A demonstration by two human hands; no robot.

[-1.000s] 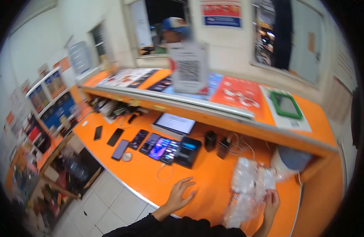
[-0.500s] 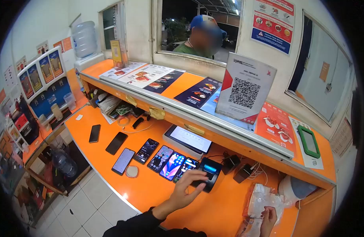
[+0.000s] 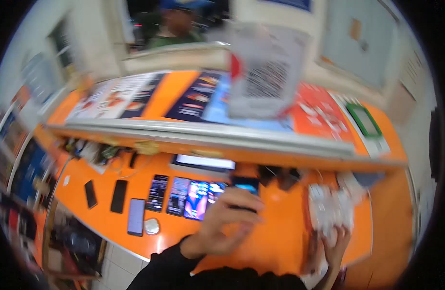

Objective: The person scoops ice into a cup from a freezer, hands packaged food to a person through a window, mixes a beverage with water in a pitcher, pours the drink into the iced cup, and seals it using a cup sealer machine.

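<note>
My left hand is slightly blurred, with thumb and fingers apart, and hovers in front of a black device with a lit screen. It partly hides that device and appears to hold nothing. Beside the device several phones lie in a row, among them one with a bright blue-purple screen. Over at the right, my right hand has its fingers spread at the lower edge of a pile of clear plastic bags, touching the plastic. Blur hides whether any bag is pinched.
The orange counter runs under a raised shelf carrying menu sheets, a QR code stand and a green-framed tablet. A tablet-like screen sits beneath the shelf. A person in a cap stands beyond the window.
My view has swung to the right and blurred. My right hand has moved forward onto the plastic bags, its curled fingers spreading. My left hand has lifted off the black device.
</note>
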